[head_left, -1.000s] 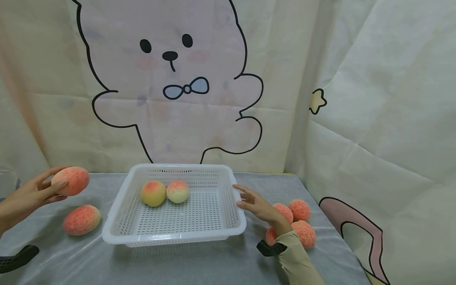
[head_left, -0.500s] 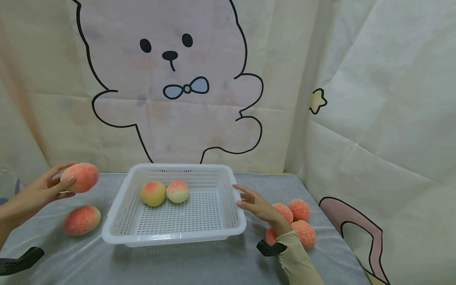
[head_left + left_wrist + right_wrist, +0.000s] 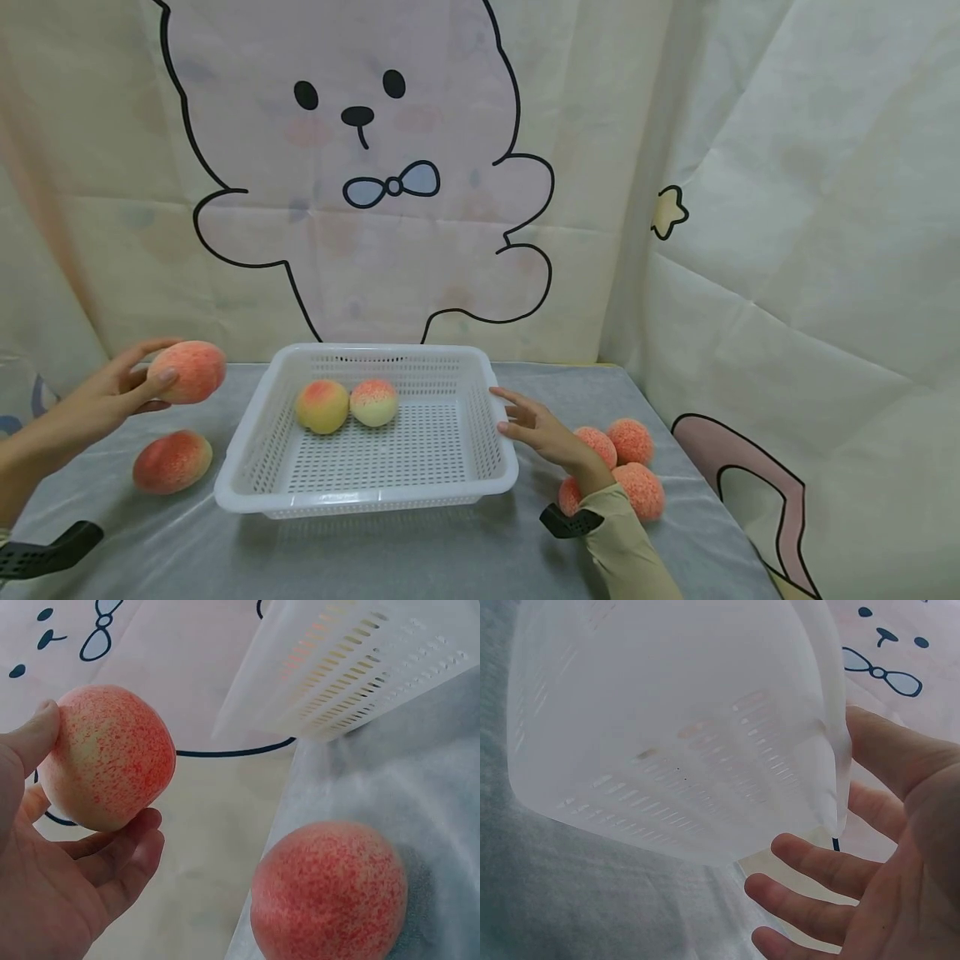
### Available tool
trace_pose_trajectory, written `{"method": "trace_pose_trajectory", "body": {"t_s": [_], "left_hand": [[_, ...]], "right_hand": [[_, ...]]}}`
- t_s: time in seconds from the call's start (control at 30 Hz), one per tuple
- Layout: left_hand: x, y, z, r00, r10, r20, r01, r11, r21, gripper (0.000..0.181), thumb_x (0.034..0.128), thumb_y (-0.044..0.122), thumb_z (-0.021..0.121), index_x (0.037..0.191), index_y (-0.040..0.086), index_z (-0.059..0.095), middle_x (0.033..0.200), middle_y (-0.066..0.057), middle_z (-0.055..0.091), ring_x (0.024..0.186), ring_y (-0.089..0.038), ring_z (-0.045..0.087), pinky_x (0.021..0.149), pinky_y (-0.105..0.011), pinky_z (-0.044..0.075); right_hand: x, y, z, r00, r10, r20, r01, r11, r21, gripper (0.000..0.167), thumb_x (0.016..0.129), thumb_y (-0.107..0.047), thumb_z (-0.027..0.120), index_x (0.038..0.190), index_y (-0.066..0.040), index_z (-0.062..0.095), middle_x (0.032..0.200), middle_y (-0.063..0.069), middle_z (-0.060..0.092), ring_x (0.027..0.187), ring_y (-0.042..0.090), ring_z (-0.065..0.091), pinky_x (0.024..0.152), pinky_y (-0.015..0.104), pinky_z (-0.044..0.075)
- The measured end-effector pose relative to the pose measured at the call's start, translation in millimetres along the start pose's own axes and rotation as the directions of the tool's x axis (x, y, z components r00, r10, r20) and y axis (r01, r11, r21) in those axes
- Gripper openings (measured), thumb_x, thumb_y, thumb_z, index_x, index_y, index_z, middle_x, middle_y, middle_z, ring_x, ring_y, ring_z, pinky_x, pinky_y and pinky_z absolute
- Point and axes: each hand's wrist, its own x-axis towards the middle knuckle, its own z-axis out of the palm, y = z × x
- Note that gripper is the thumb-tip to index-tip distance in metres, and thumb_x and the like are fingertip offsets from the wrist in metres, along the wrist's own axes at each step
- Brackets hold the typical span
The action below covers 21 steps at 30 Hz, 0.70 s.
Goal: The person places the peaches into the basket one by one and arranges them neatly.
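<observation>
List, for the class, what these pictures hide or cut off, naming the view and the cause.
Head view: much of the pile's front-left peach, hidden by the right wrist.
Left wrist view: the bottom of the lower peach, cut off by the picture's lower edge.
Right wrist view: the inside of the basket, screened by its own side.

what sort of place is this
Probably a curtained-off tabletop workspace, perhaps for filming: cartoon-printed sheets hang behind and beside a grey-covered table bearing a white basket and peach-like fruits.

Pink-red peach held up in L hand, near L side of wht perf. basket.
</observation>
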Motion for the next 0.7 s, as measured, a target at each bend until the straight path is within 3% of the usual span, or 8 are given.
{"method": "trace_pose_trajectory", "body": {"t_s": [0.2, 0.37, 0.5, 0.6, 0.7], "left_hand": [[0.5, 13.1, 7.0, 0.999, 0.034, -0.016, -0.034, 0.999, 0.021, 0.05, 0.1089, 0.034, 0.044, 0.155, 0.028, 0.025, 0.137, -0.029, 0.054, 0.092, 0.015, 0.055, 0.073, -0.017, 0.051], [1.6, 20.5, 10.1, 0.998, 0.065, -0.015, -0.065, 0.997, 0.051, 0.05, 0.1084, 0.032, 0.046, 0.154, 0.025, 0.026, 0.137, -0.03, 0.057, 0.095, 0.015, 0.055, 0.074, -0.02, 0.052], [1.5, 27.5, 13.5, 0.996, 0.087, -0.008, -0.086, 0.993, 0.077, 0.054, 0.1076, 0.033, 0.048, 0.155, 0.021, 0.026, 0.137, -0.032, 0.058, 0.106, -0.015, 0.069, 0.082, -0.046, 0.058], [-0.1, 33.4, 15.4, 0.996, 0.091, 0.011, -0.092, 0.993, 0.075, 0.055, 0.1078, 0.035, 0.047, 0.156, 0.021, 0.024, 0.139, -0.034, 0.055, 0.113, -0.045, 0.065, 0.081, -0.066, 0.053], [-0.8, 38.2, 17.6, 0.995, 0.099, 0.033, -0.101, 0.993, 0.063, 0.055, 0.1081, 0.035, 0.046, 0.156, 0.023, 0.023, 0.142, -0.032, 0.053, 0.117, -0.049, 0.061, 0.079, -0.065, 0.052]], "right_hand": [[-0.4, 0.1, 0.2, 1.0, 0.006, -0.001, -0.006, 1.0, -0.001, 0.068, 0.105, -0.023, 0.056, 0.162, -0.012, 0.021, 0.154, 0.026, 0.045, 0.134, 0.04, 0.054, 0.11, 0.052, 0.047], [-0.5, -1.1, 0.1, 1.0, 0.012, -0.006, -0.012, 1.0, -0.004, 0.069, 0.105, -0.025, 0.057, 0.162, -0.012, 0.021, 0.154, 0.026, 0.046, 0.133, 0.038, 0.055, 0.11, 0.053, 0.046], [-0.3, -0.7, -0.2, 1.0, 0.006, -0.005, -0.006, 1.0, -0.008, 0.068, 0.105, -0.024, 0.056, 0.162, -0.011, 0.022, 0.153, 0.026, 0.046, 0.133, 0.039, 0.055, 0.11, 0.053, 0.046], [0.1, 0.2, -0.6, 1.0, -0.007, 0.001, 0.007, 1.0, -0.001, 0.067, 0.105, -0.022, 0.056, 0.162, -0.01, 0.022, 0.153, 0.027, 0.046, 0.133, 0.04, 0.054, 0.109, 0.052, 0.047], [0.1, 0.8, -1.0, 1.0, -0.017, 0.007, 0.017, 1.0, 0.008, 0.068, 0.105, -0.022, 0.056, 0.162, -0.009, 0.021, 0.153, 0.029, 0.045, 0.133, 0.041, 0.054, 0.108, 0.051, 0.048]]}}
